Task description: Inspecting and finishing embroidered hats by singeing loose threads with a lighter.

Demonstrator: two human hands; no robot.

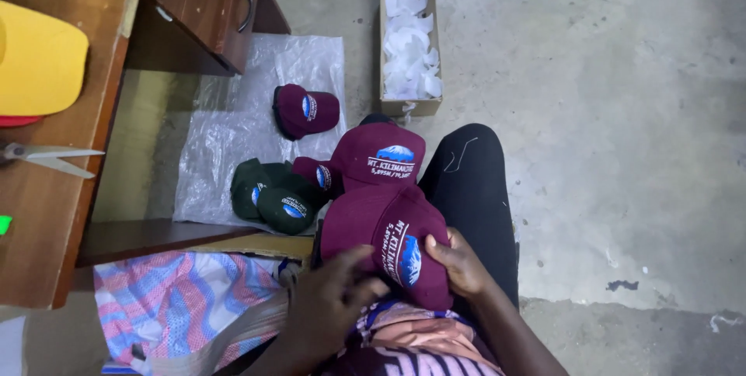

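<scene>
On my lap lies a maroon cap (381, 228) with a blue and white embroidered emblem. My left hand (334, 298) grips its near left side and my right hand (458, 263) holds its right edge by the emblem. A second maroon cap (381, 154) rests on my knee just beyond it. My legs are in black trousers (474, 182).
On a clear plastic sheet (225, 127) on the floor lie another maroon cap (305, 110) and two dark green caps (272, 193). A narrow cardboard box (408, 38) holds white inserts. A wooden desk (47, 213) at left carries scissors (47, 157) and yellow caps (35, 61). A striped woven bag (179, 302) sits near left.
</scene>
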